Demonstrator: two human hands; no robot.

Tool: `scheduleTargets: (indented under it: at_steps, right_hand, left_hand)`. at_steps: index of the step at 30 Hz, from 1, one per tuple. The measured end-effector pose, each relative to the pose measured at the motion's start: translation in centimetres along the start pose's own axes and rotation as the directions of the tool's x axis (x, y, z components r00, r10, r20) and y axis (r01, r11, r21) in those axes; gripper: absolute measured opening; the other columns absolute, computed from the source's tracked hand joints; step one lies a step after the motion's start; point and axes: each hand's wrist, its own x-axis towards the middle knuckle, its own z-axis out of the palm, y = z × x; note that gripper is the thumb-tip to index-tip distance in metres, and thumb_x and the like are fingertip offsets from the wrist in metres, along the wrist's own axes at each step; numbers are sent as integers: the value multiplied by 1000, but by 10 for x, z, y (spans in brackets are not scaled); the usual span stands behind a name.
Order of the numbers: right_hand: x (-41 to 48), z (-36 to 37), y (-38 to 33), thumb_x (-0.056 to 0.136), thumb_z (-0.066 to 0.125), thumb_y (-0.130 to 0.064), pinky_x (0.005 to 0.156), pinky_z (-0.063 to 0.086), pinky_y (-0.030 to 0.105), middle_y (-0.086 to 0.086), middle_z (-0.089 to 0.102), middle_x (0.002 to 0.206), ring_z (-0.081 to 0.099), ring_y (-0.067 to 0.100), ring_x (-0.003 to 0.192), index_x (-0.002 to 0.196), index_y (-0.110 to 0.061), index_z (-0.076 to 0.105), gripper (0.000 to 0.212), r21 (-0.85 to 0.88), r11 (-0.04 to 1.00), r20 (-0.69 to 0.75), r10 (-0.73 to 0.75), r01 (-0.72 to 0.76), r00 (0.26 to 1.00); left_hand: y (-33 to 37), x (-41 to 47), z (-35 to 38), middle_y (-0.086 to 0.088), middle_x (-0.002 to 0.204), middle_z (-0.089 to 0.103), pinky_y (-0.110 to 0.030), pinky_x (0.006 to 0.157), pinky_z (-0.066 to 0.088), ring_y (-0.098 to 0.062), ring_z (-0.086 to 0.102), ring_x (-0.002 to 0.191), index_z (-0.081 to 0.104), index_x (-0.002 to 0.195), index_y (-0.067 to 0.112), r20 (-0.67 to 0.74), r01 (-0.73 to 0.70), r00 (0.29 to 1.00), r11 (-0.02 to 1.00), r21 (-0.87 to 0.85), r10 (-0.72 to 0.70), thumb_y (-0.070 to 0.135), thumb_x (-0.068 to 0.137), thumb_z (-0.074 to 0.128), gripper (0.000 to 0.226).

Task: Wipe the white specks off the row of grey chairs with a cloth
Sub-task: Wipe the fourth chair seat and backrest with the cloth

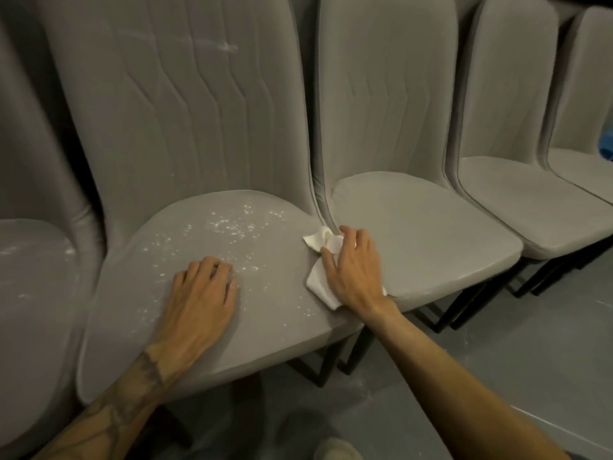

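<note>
A row of grey padded chairs runs left to right. The chair in front of me [265, 293] has white specks [238, 224] scattered over its seat and a white streak [225, 46] on its backrest. My left hand [202, 293] rests on that seat, fingers bent at the tips, holding nothing. My right hand [351, 267] presses a crumpled white cloth [320, 240] onto the seat's right edge, at the gap to the neighbouring chair [431, 240], whose seat shows no specks.
The chair at far left [30, 267] carries white smears on its seat. Two more grey chairs [530, 200] follow on the right, with something blue [607, 144] at the frame edge. Black chair legs [464, 303] stand on a grey floor. A shoe tip [338, 449] shows below.
</note>
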Motion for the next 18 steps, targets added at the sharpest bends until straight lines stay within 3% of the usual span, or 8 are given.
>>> scheduleTargets:
  at_steps: [5,8,10,13,16,18]
  right_hand:
    - [9,12,13,97,49,-47,86,42,41,6,51,111,47,25,97,113,-16,55,35,-110,970,67,-211,218,975]
    - [17,17,11,98,54,-37,84,43,42,10,51,106,48,27,93,107,-9,56,29,-19,959,58,-282,283,958]
    - [16,28,10,101,47,-29,85,43,42,11,51,107,48,27,93,106,-7,54,24,31,963,103,-268,266,958]
    - [33,44,0,104,34,-19,79,39,42,15,54,103,48,29,93,100,-5,55,25,-78,956,123,-272,283,954]
    - [62,49,-26,94,54,1,67,46,54,29,57,85,54,43,78,85,7,58,12,-1,984,56,-176,176,983]
    - [66,56,-45,88,62,4,62,47,54,29,56,78,54,44,72,79,7,58,11,43,987,49,-154,152,987]
  left_hand:
    - [-30,10,-10,-9,117,62,-46,91,43,-31,57,103,65,117,13,-11,111,994,992,64,-111,33,100,33,41]
    - [-44,9,-19,-12,114,63,-50,89,45,-36,58,102,65,114,12,1,165,986,984,70,-165,38,99,27,48]
    - [-54,7,-23,-13,116,63,-50,91,44,-36,58,104,64,114,11,26,175,984,981,85,-178,41,99,22,54]
    - [-67,8,-29,-15,123,63,-49,96,43,-37,58,111,64,118,8,42,208,976,975,82,-212,47,96,17,65]
    - [-81,12,-28,-18,119,65,-51,97,44,-39,60,108,65,113,5,12,237,971,971,44,-238,48,96,23,62]
    - [-89,17,-27,-16,117,66,-50,96,45,-38,60,106,65,111,7,-4,257,966,966,36,-257,47,96,28,57]
